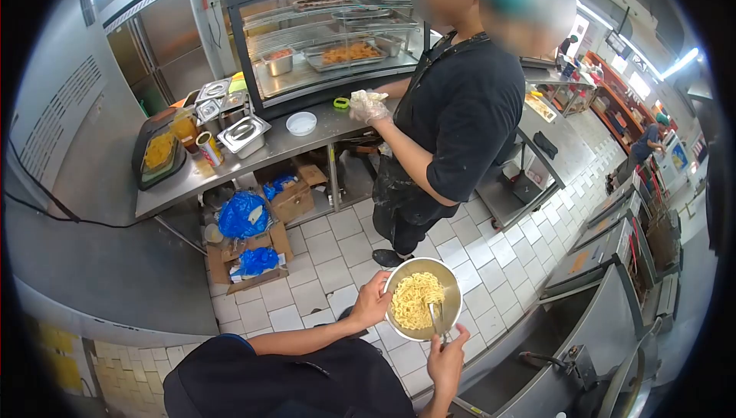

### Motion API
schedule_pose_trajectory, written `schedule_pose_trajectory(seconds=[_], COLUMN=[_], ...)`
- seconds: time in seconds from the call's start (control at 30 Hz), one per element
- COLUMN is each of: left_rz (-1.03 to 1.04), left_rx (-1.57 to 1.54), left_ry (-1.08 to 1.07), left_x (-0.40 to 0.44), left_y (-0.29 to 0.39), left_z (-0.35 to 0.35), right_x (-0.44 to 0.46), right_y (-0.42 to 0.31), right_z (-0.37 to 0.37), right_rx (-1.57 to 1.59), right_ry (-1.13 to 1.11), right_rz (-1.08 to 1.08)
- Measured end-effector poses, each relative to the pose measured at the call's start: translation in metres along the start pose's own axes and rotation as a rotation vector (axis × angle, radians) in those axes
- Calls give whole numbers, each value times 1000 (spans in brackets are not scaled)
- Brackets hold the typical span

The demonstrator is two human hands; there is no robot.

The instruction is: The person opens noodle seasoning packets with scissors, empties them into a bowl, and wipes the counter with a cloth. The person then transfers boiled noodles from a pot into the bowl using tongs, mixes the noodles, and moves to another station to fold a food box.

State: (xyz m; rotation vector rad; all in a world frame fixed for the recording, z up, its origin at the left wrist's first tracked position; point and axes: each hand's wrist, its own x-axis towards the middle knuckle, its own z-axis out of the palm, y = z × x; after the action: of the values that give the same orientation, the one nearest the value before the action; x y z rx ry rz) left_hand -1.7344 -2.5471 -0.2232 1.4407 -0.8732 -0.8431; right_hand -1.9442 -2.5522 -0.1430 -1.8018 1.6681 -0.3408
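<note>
My left hand [372,302] grips the left rim of a round metal bowl [454,289], held up above the tiled floor. Yellow noodles [415,301] lie in the bowl. On the bowl's near right side, my right hand [446,358] is closed around the handle of a metal utensil [436,317]. Its far end rests among the noodles; whether it is a fork or tongs I cannot tell.
A co-worker in black [475,103] with gloved hands stands ahead, beside a steel counter [264,161]. On it are lidded steel containers [244,134], a white bowl [301,123] and a heated display case [330,50]. Boxes with blue bags [244,215] sit below. Fryers [590,257] line the right.
</note>
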Motion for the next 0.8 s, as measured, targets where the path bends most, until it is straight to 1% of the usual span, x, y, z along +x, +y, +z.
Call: schedule_pose_trajectory(seconds=[0.03, 0.07, 0.1, 0.17, 0.2, 0.3, 0.33, 0.37, 0.43, 0.47, 0.5, 0.57, 0.6, 0.63, 0.7, 0.73, 0.8], left_rz=[20, -77, -80, 42, 39, 117, 128, 127, 201, 203, 215, 225, 174, 122, 149, 121, 88], left_rx=[42, -9, -20, -3, -1, 91, 114, 110, 66, 68, 54, 41, 101, 160, 190, 152, 114], left_ry=[-7, -32, -16, 22, 35, 21, 30, 35, 65, 67, 60, 53, 10, -34, -74, -86, -109], left_x=[-2, -1, 0, 4, 4, 1, 4, 6, 14, 15, 14, 11, 11, 11, 13, 14, 13], left_y=[-1, 7, 9, 15, 21, 38, 29, 18, 6, 11, 17, 27, 31, 34, 36, 37, 36], left_z=[2, 0, 2, 5, 8, 14, 17, 19, 19, 18, 19, 20, 21, 23, 27, 31, 43], right_x=[0, 3, 3, 1, 2, -5, -4, -3, 4, 5, 2, -3, -7, -9, -14, -17, -21], right_y=[1, 9, 12, 14, 20, 8, 2, 7, 26, 31, 33, 34, 30, 30, 30, 36, 51], right_z=[-9, -20, -27, -39, -32, -7, -9, -11, -19, -25, -22, -18, -11, -11, -16, -26, -46], right_rx=[-18, -116, -129, -132, -168, -129, 56, 50, 273, 267, 270, -96, -118, -118, 8, 100, 136], right_ry=[59, 65, 57, 197, 253, 171, 6, 5, -16, 51, 49, 201, 181, 183, 55, 70, 111], right_rz=[29, -101, -113, -92, -161, -237, -158, -161, -170, -120, -119, -151, -211, -210, -160, -100, -10])
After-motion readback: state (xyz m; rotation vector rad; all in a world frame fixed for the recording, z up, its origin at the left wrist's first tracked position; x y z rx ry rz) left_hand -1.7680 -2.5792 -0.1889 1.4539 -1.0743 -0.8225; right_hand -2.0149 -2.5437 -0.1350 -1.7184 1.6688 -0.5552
